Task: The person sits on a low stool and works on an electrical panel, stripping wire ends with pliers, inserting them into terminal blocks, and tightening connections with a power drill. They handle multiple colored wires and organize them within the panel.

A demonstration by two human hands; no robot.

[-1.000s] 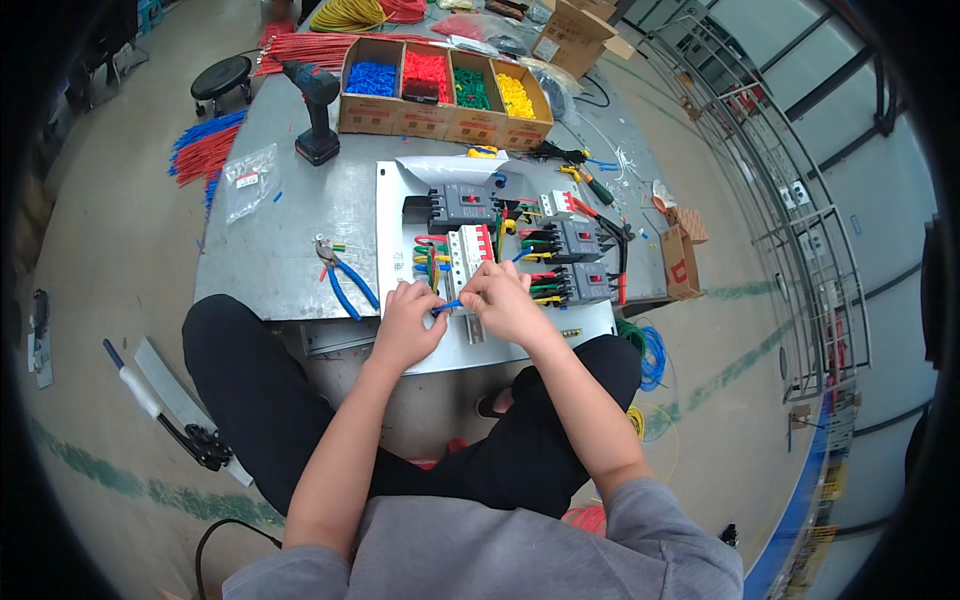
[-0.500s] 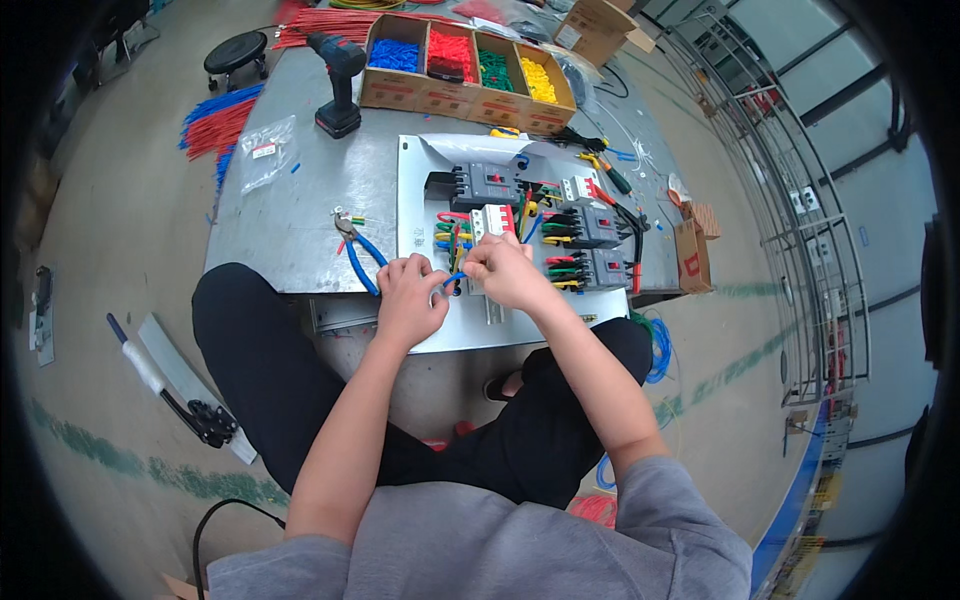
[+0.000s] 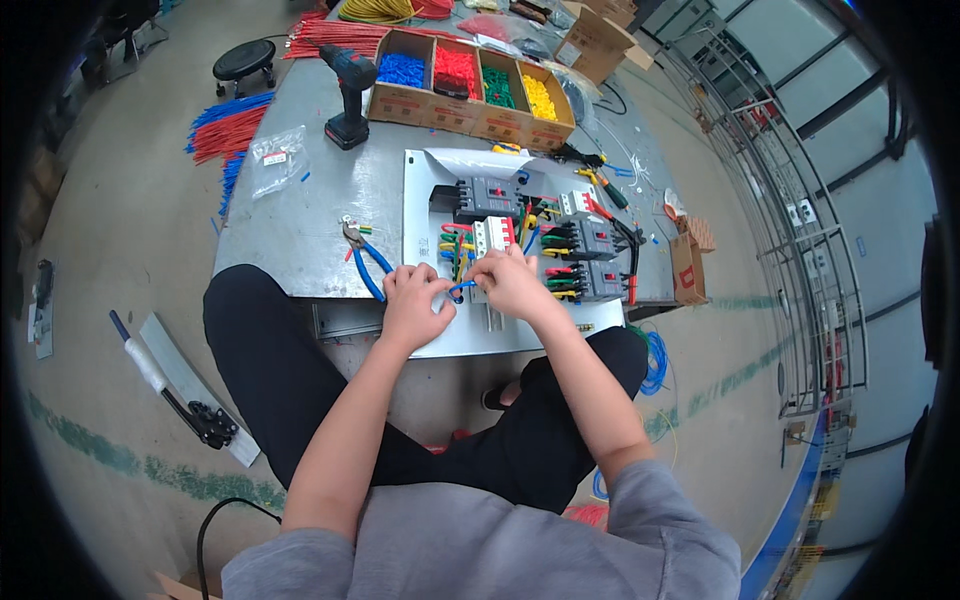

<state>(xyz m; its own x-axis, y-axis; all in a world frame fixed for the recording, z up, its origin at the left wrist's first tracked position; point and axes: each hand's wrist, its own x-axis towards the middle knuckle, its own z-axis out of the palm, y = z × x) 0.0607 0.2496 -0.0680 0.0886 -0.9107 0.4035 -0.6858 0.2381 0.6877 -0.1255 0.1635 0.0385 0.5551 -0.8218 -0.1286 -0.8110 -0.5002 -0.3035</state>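
My left hand (image 3: 415, 305) and my right hand (image 3: 512, 283) are closed on a short blue wire (image 3: 463, 287), one at each end of it. They work over the near edge of a white metal panel (image 3: 425, 212). Just beyond my fingers stands a small white circuit breaker (image 3: 492, 236) with red levers, among green, yellow, red and blue wires. Larger grey breakers (image 3: 487, 197) are mounted farther back and to the right. Blue-handled cutting pliers (image 3: 366, 258) lie beside my left hand on the metal table.
A cordless drill (image 3: 350, 95) stands upright at the far left of the table. Next to it, a divided cardboard box (image 3: 425, 109) holds blue, red, green and yellow caps. Screwdrivers (image 3: 612, 190) lie right of the panel. A long-handled tool (image 3: 190, 410) rests on the floor at left.
The whole view has shifted slightly. My hands have drawn a little apart, and the blue wire between them now lies flatter and shows more of its length.
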